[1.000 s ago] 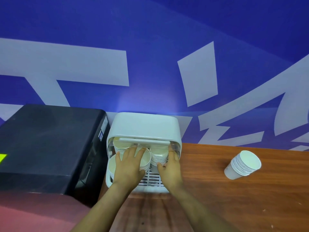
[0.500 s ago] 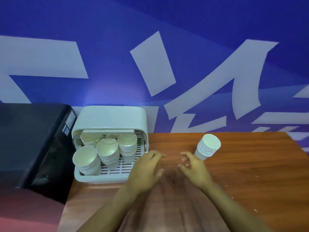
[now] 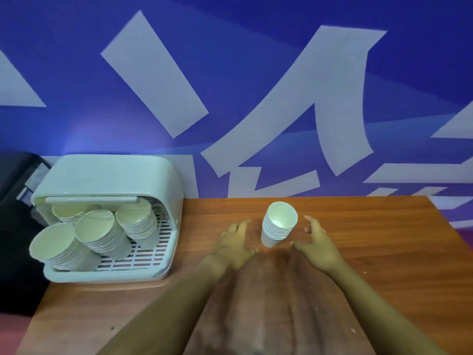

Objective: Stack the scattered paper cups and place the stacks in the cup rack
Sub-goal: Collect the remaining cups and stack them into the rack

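1. Stack of nested white paper cups (image 3: 278,228): stands free on the brown wooden tabletop (image 3: 371,242), near its far edge, tilted slightly with its open mouth toward the camera. It sits between the two hands and touches neither.
2. Left hand (image 3: 234,245): palm down just above or on the tabletop, just to the left of the free stack. The fingers are extended and loosely spread and hold nothing.
3. Right hand (image 3: 317,245): just to the right of the free stack, opened wide, with the thumb pointing toward the cup base and the fingers lifted and slightly curved. It holds nothing.
4. Pale green plastic cup rack with a rounded hood and slotted tray floor (image 3: 107,175): rests at the left end of the tabletop against the wall, well apart from the free stack.
5. Stacks of white paper cups inside the rack (image 3: 102,230): four are countable, all leaning with their mouths up and forward. The front-left stack overhangs the tray rim; the rear ones sit partly under the hood.
6. Black box-shaped appliance (image 3: 15,201): stands just to the left of the rack, mostly out of view.
7. Blue wall with large pale grey painted shapes (image 3: 230,85): rises directly behind the tabletop.
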Demonstrator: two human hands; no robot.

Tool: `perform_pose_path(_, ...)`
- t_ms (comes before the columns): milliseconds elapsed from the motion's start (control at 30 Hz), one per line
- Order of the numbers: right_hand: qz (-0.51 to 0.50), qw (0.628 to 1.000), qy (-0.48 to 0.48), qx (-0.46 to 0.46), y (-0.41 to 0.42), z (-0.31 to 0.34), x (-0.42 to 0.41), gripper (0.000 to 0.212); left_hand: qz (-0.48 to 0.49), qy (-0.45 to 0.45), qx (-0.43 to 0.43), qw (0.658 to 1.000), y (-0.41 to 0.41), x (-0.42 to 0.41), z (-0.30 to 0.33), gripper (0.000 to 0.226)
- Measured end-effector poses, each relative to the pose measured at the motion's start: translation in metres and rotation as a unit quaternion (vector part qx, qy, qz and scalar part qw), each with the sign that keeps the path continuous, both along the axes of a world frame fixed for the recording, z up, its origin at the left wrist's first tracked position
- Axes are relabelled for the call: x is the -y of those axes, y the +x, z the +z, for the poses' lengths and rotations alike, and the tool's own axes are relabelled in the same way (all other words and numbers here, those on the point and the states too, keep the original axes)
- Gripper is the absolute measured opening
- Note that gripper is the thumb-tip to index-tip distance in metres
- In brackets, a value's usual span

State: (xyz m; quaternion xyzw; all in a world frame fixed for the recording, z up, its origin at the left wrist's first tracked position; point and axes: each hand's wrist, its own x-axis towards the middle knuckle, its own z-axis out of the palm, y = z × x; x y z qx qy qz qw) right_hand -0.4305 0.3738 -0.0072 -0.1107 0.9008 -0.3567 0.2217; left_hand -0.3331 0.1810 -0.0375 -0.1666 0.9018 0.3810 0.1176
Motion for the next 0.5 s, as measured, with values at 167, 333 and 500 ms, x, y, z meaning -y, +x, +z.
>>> perform_pose_path(167,0.032,0.998,-0.018,0.052,-0.021,-0.025,0.003,0.088,0.009,0.046,0.005,0.999,-0.033,-0.009,-0.008,0.086)
perform_pose_path(333,0.034,0.988,-0.105,0.104,-0.021,-0.041,0.011,0.074,0.029,0.156,-0.026,0.987,-0.042,-0.020,-0.020,0.083)
perform_pose_path(500,-0.002,0.984,-0.129,0.121,-0.001,-0.037,0.026,0.062,0.082,0.174,-0.067,0.979,-0.025,-0.025,-0.019,0.065)
